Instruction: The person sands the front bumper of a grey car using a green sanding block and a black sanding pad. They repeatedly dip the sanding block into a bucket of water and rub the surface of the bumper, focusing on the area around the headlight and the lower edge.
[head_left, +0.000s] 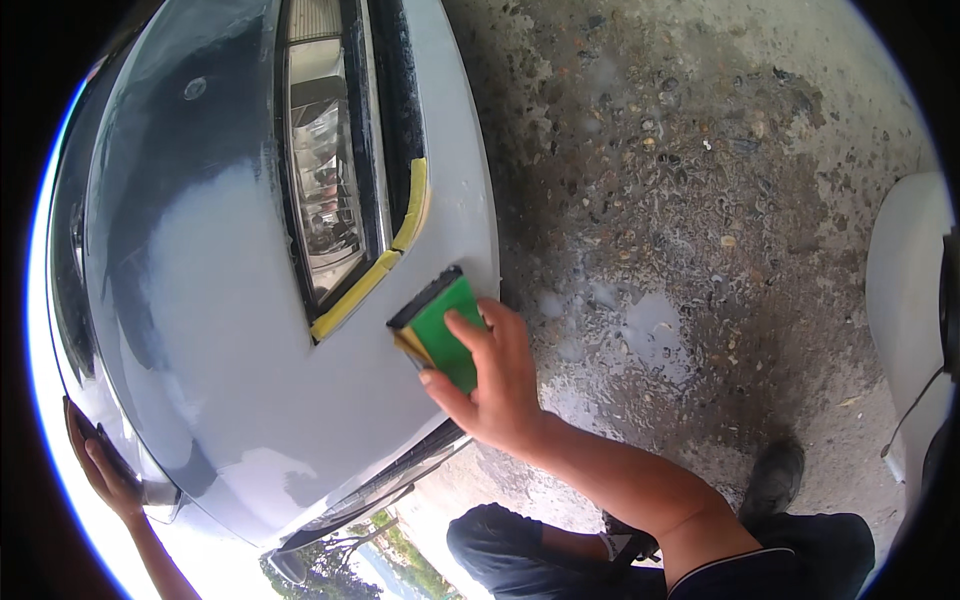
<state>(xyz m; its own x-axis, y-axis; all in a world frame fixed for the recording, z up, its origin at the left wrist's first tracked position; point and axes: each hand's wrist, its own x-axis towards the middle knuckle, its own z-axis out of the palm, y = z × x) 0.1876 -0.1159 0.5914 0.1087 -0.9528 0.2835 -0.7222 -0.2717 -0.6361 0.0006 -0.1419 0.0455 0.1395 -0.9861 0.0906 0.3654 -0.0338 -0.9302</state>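
Note:
My right hand [500,375] grips a green sanding block [440,325] with a black edge and a tan sheet showing at its side. The block lies against the grey car panel [300,400], just below the lower corner of the headlight [325,190]. Yellow masking tape [355,295] borders that corner in strips. At the far left, my left hand [108,472] rests with fingers stretched out along the car's outer edge, holding nothing that I can see. Patches of lighter grey and dark paint mark the panel.
Rough, wet concrete ground [660,200] lies right of the car, with a whitish puddle [655,330] on it. A pale curved panel [905,260] stands at the right edge. My shoe [775,475] and dark-clothed legs are at the bottom.

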